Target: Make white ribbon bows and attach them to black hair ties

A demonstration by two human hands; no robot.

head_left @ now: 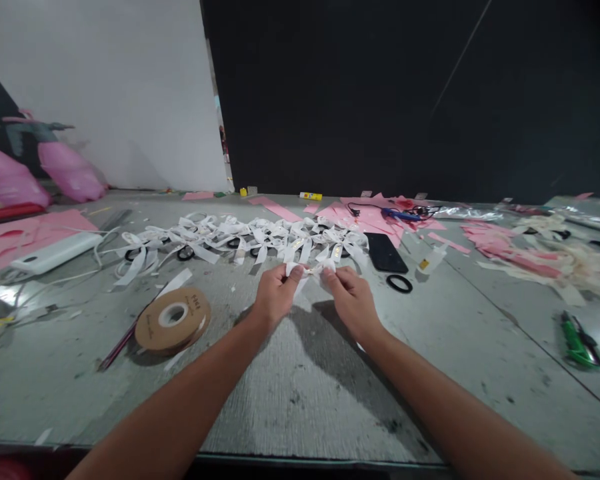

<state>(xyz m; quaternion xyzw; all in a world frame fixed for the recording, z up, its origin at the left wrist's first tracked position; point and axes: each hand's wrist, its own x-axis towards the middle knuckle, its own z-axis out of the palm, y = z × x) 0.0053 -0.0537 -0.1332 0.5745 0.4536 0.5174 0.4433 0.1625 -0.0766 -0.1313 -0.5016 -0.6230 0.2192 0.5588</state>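
Note:
Between both hands a white ribbon bow point(311, 269) is stretched, just above the table. My left hand point(277, 291) pinches its left loop between thumb and fingers. On the other side, my right hand point(349, 293) pinches the right loop the same way. Right behind the hands lies a long heap of white ribbon bows point(260, 235), several with black hair ties among them. A cardboard spool of ribbon point(150, 328) rests left of my left hand. Near my right hand are a loose black hair tie point(399, 284) and a black phone point(386, 253).
A small glue bottle point(433, 259) and green-handled snips point(580, 341) lie to the right. Pink sheets point(375, 217), a blue-handled tool with a cord point(401, 214) and a yellow glue stick point(311, 196) are at the back. A white power strip point(55, 254) with cables lies left.

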